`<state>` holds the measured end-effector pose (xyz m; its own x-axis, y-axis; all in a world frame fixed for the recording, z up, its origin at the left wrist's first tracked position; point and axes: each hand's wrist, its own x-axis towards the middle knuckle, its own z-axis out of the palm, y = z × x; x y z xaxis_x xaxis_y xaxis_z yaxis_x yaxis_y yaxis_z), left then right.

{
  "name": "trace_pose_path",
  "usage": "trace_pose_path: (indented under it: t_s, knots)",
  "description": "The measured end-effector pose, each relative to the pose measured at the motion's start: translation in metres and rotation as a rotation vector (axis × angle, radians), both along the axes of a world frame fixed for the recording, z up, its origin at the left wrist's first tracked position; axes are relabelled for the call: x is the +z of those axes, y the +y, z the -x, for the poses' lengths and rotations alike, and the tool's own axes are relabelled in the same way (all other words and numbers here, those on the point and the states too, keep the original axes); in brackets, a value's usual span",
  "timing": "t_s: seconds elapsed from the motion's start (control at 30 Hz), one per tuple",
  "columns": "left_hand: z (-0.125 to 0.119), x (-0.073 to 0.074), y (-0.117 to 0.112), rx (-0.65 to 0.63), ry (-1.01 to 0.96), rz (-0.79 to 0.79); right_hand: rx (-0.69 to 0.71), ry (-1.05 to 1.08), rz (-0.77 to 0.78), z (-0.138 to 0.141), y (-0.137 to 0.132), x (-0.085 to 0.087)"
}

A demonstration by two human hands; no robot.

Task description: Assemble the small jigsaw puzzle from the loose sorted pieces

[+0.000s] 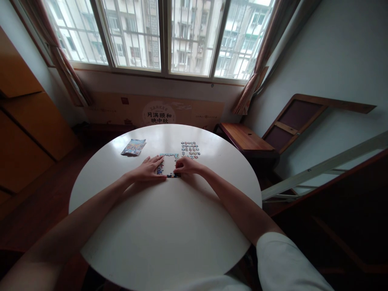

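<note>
Round white table (157,234). Puzzle frame (169,154) lies flat past the table's middle, between both hands. Only the border is built. Its long axis seems to run away from the person, toward the window, though the view foreshortens it.

Left hand (148,169): fingers spread and flat, tips on the frame's left edge.

Right hand (186,165): fingers curled at the right edge; cannot tell whether they pinch a piece.

Loose pieces (190,149) just beyond the right hand. Printed packet (133,147) to the far left, apart.
</note>
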<state>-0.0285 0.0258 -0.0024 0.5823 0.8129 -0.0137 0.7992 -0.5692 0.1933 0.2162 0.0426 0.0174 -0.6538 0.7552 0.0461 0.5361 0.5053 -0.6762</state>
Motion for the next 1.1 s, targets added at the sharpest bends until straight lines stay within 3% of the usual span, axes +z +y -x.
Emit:
trace_pose_path:
  t_s: [0.4,0.6,0.73,0.97,1.1]
  knots:
    - [0.001,-0.001,0.0,-0.004,0.009,-0.006,0.025,-0.03,-0.022,-0.002,0.0,0.001]
    - [0.002,-0.002,0.002,-0.005,0.014,-0.008,-0.048,0.036,-0.071,-0.01,0.01,0.0]
    - [0.002,-0.003,0.003,-0.003,0.01,-0.009,-0.233,0.153,-0.134,-0.024,0.025,-0.002]
    - [0.002,-0.001,0.001,-0.026,-0.011,-0.007,-0.837,0.082,-0.289,-0.069,0.043,-0.006]
    - [0.002,-0.001,0.001,-0.025,-0.014,-0.004,-0.941,-0.023,-0.193,-0.087,0.045,-0.014]
